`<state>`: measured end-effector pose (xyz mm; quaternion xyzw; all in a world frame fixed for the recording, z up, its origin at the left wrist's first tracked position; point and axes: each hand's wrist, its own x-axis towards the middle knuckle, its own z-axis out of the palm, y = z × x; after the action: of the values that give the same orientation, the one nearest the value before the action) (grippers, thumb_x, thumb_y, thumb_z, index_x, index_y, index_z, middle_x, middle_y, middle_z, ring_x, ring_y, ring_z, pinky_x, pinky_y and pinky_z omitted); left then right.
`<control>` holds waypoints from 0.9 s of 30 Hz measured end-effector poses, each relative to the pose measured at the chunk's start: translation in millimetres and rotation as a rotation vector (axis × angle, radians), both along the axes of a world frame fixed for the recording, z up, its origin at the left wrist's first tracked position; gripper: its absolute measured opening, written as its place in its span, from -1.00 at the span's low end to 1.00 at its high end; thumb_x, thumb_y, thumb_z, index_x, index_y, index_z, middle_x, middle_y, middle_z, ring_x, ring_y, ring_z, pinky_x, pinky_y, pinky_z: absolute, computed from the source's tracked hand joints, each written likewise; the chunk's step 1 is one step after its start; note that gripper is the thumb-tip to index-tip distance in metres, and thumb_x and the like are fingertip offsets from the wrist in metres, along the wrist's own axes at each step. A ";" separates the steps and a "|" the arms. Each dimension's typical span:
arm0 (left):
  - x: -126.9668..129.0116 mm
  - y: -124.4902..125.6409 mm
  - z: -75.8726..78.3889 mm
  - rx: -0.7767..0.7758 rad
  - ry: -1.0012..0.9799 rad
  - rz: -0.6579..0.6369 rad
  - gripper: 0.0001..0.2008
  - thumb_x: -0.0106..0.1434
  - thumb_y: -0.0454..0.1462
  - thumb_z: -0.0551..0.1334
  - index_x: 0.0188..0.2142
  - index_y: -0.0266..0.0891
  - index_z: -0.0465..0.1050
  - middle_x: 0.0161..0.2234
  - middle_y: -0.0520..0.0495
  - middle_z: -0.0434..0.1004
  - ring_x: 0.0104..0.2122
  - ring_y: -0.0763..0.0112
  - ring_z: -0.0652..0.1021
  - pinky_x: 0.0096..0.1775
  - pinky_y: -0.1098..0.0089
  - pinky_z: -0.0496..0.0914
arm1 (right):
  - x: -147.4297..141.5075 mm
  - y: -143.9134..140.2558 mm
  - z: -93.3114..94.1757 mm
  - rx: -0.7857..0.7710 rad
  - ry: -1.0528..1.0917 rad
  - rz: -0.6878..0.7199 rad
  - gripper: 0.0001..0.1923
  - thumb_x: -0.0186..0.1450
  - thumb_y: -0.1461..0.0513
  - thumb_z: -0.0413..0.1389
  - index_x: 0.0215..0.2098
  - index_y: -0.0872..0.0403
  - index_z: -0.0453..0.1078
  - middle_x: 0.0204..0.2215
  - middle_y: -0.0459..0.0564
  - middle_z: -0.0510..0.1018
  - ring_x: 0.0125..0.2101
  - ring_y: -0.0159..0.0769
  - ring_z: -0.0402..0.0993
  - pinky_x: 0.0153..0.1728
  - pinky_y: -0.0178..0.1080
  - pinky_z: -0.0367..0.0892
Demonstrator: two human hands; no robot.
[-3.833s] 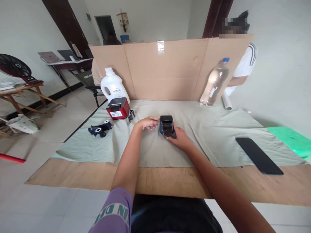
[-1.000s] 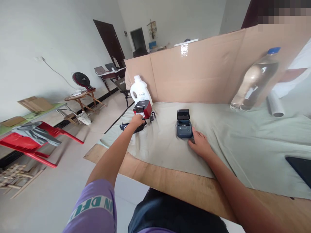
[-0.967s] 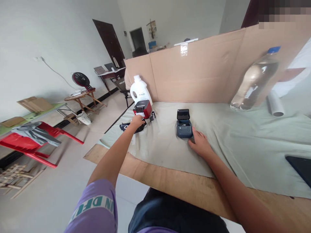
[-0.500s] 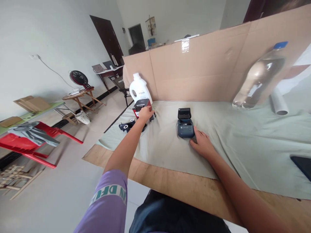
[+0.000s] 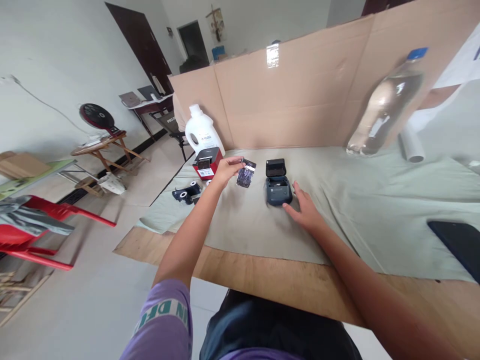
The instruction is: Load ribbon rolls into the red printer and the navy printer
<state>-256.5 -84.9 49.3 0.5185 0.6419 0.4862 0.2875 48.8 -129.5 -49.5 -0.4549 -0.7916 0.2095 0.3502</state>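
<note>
We hold a small black cartridge (image 5: 246, 176) pinched in the fingertips of our left hand (image 5: 227, 169), lifted clear of the grey-green cloth (image 5: 337, 210) just left of centre in the frame. It looks light and rigid, probably plastic with a glossy ribbon face, so we judge a fingertip pinch on its upper edge enough, and we would keep our fingers off the shiny part, which may smear or crease. The cartridge hangs down and to the right of the pinching fingers, between that hand and the dark blue label printer (image 5: 278, 184), whose lid stands open at centre frame. Our right hand (image 5: 304, 210) lies open and flat on the cloth, fingers spread, just beside the printer's lower right corner; whether it touches the casing we cannot tell. Left of the held piece sit a red printer (image 5: 206, 163), a white jug (image 5: 201, 131) behind it, and black spool parts (image 5: 186, 192) on the cloth.
</note>
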 end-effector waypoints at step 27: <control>120.6 -66.4 -82.8 0.354 0.336 0.130 -0.21 0.22 -0.11 0.34 0.37 -0.12 0.11 0.31 -0.22 0.26 0.29 0.06 0.30 0.29 0.09 0.16 | -29.1 66.6 111.0 -0.560 0.162 0.400 -0.41 0.16 0.38 0.11 0.17 0.04 0.45 -0.37 -0.07 0.58 -0.48 -0.37 0.48 -0.47 -0.34 0.34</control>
<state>-135.8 -151.4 -33.5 0.5921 0.6175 0.5154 0.0498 19.7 -62.9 61.6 -0.3512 -0.7465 0.5183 0.2255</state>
